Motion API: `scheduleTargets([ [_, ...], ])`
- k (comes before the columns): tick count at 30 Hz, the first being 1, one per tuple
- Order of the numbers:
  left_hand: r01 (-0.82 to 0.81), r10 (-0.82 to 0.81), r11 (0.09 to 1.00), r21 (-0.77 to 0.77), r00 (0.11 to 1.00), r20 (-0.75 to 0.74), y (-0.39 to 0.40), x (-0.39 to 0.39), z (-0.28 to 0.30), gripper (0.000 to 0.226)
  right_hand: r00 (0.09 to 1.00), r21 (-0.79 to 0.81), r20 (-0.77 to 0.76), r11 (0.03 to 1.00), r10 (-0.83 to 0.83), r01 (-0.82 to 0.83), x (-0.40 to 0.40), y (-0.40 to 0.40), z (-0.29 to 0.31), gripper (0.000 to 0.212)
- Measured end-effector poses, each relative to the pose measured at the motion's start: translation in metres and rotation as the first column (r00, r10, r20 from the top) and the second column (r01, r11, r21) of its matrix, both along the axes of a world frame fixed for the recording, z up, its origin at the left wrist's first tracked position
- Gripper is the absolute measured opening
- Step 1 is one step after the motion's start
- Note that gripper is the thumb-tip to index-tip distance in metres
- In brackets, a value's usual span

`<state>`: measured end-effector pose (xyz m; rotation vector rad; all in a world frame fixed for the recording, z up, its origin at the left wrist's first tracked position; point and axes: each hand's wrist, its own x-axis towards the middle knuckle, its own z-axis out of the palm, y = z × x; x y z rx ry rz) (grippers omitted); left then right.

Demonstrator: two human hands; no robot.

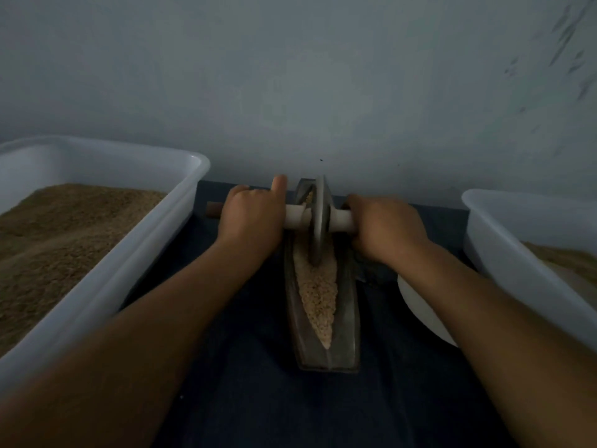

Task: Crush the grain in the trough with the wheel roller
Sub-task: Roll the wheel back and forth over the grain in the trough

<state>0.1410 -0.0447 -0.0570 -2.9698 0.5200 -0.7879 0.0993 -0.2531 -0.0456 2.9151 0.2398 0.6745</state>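
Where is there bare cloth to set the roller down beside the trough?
Bare dark cloth lies between the left tub and the trough, under the left forearm, and runs on nearer than the trough's near end. To the trough's right it is crowded: a white dish fills the gap before the right tub.

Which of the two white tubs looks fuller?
The white plastic tub on the left: its brown ground material is heaped nearly to the rim. The white tub on the right shows its fill sitting lower, though it is partly cut off.
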Motion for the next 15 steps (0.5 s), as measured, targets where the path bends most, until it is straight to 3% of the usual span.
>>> scheduleTargets([
  [5, -0.039, 0.034, 0.999, -0.019, 0.982, -0.184, -0.001, 0.021, 0.005, 0.047, 0.992, -0.071, -0.110, 0.996, -0.059, 0.052, 0.031, 0.004, 0.018, 0.022],
  [10, -0.052, 0.059, 0.998, 0.043, 0.984, -0.171, -0.002, 0.011, 0.005, 0.029, 0.995, -0.082, -0.046, 0.993, -0.083, 0.079, 0.019, 0.003, 0.007, 0.015],
  [15, 0.032, -0.014, 0.994, 0.106, 0.987, -0.163, 0.005, -0.027, 0.014, 0.027, 0.995, -0.026, -0.031, 0.996, -0.091, 0.091, -0.021, 0.004, -0.008, 0.020],
])
